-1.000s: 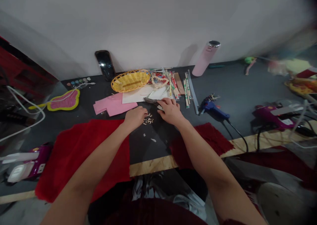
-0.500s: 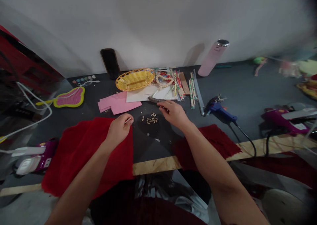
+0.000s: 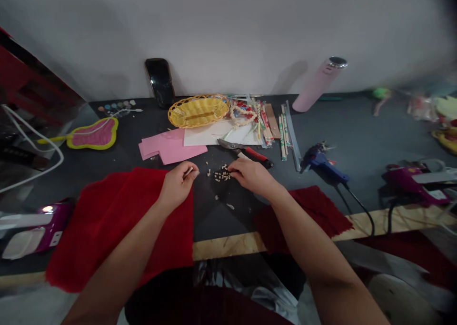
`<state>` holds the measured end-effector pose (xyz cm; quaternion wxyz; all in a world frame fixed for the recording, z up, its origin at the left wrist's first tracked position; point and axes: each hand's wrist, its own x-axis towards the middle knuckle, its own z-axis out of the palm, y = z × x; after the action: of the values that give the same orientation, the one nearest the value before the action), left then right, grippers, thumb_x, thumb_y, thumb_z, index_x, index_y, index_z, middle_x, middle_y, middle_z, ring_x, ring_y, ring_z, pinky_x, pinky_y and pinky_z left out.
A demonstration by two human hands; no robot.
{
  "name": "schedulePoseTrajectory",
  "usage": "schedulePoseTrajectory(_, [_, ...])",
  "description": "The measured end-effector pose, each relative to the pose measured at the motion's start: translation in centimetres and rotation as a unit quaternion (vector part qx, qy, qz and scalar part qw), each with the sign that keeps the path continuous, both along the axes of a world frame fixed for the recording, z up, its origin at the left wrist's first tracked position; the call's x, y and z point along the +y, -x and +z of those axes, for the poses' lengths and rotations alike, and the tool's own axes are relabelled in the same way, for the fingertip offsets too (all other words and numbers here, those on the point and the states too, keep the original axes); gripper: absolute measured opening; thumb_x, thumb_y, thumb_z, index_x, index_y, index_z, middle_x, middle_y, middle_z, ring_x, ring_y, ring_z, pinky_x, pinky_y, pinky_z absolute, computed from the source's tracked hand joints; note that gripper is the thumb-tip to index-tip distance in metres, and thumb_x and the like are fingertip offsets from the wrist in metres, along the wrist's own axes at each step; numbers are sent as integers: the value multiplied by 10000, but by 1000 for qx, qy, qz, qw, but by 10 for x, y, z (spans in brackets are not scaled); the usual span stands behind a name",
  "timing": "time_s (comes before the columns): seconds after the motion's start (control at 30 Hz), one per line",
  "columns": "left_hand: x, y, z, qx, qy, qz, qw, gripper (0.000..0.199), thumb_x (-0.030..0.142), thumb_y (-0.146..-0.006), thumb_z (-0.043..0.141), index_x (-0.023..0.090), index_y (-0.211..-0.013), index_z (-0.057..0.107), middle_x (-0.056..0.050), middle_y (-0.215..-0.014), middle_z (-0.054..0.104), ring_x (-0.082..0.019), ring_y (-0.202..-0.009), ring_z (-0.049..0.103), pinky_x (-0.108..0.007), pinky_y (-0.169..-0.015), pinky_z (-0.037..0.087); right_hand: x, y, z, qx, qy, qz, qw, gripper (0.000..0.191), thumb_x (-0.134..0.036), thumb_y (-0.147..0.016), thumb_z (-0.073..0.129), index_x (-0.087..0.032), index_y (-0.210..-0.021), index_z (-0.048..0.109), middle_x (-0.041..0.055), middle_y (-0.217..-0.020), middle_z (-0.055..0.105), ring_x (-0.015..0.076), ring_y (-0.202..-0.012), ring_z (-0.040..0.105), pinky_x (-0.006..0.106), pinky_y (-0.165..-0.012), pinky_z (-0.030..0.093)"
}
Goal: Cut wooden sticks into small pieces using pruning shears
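My left hand [image 3: 178, 182] is closed on a small white stick, above the right edge of a red cloth [image 3: 132, 210]. Several small pale pieces [image 3: 222, 175] lie scattered on the dark table. At their right side is my right hand [image 3: 252, 175], its fingers bent and close together at the pieces; what is between the fingertips, if anything, is hidden. Just behind my right hand lie pliers-like cutters [image 3: 255, 154] with red handles. Pink sheets [image 3: 173, 146] and a white sheet [image 3: 205, 135] lie behind the pieces.
A yellow basket [image 3: 198, 113], a phone [image 3: 160, 83] and a pink bottle [image 3: 319, 85] stand along the wall. Wrapped sticks [image 3: 283, 132] lie right of the basket. A blue glue gun [image 3: 324, 165] is at the right. A pink-yellow tray [image 3: 93, 134] sits left.
My right hand has moved off the cutters toward the pale pieces, baring the red handles. My left hand still holds the stick. The camera view has shifted slightly.
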<state>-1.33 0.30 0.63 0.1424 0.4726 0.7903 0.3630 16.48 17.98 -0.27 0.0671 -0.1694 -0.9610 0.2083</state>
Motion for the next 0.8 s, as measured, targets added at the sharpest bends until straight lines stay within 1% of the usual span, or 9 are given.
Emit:
schedulePoseTrajectory(0.07, [-1, -2, -3, -6, 3, -5, 1000, 156, 318, -864, 497, 201, -858, 601, 17, -737, 619, -120, -631, 526, -224, -595, 397, -1, 1, -1, -2, -6, 2, 1000, 122, -170, -857, 518, -201, -893, 630, 46, -931, 629, 156, -875, 591, 253, -793, 431])
schedulePoseTrajectory(0.23, [-4, -3, -4, 20, -2, -26, 999, 158, 305, -885, 477, 211, -881, 603, -6, -869, 669, -142, -786, 598, -240, -723, 439, -3, 2, 2, -5, -14, 12, 1000, 111, -169, -847, 495, -193, -807, 596, 40, -877, 604, 140, -783, 562, 241, -713, 405])
schedulePoseTrajectory(0.33, [-5, -3, -2, 43, 8, -38, 998, 136, 289, -887, 483, 222, -882, 602, 0, -886, 676, -146, -814, 612, -243, -734, 437, -3, 3, 4, 41, 30, -3, 999, 82, -148, -817, 502, -187, -814, 574, 32, -845, 597, 130, -740, 541, 233, -685, 394])
schedulePoseTrajectory(0.43, [-7, -2, -2, 58, 16, -47, 997, 130, 281, -890, 486, 225, -886, 603, 3, -882, 681, -146, -808, 619, -241, -712, 438, -2, 4, 3, 104, 104, -41, 988, 85, -137, -801, 488, -190, -805, 555, 1, -768, 582, 116, -674, 520, 221, -641, 387])
schedulePoseTrajectory(0.5, [-8, 0, -3, 67, 18, -48, 996, 131, 279, -890, 488, 225, -894, 607, 2, -891, 684, -147, -811, 621, -242, -713, 441, -1, 5, 2, 118, 126, -62, 983, 85, -142, -795, 489, -193, -782, 556, -15, -725, 573, 112, -637, 510, 221, -616, 380])
schedulePoseTrajectory(0.57, [-8, 1, -5, 74, 20, -46, 996, 130, 274, -888, 491, 225, -901, 611, -1, -902, 686, -149, -820, 623, -244, -721, 444, -1, 6, 0, 117, 123, -60, 984, 95, -143, -794, 493, -192, -786, 574, -13, -730, 587, 116, -646, 521, 227, -625, 385])
schedulePoseTrajectory(0.7, [-8, 3, -8, 76, 21, -52, 996, 128, 273, -887, 496, 228, -904, 615, -2, -909, 687, -151, -832, 625, -248, -721, 443, -5, 9, 1, 113, 93, -24, 989, 141, -155, -832, 489, -193, -876, 617, 28, -857, 641, 147, -781, 572, 259, -709, 419])
schedulePoseTrajectory(0.8, [-7, 2, -8, 69, 12, -52, 996, 132, 282, -889, 494, 233, -907, 615, 0, -921, 685, -154, -856, 625, -251, -730, 444, -10, 11, 1, 106, 69, -4, 992, 152, -165, -853, 495, -200, -904, 634, 41, -912, 649, 160, -846, 584, 280, -771, 432])
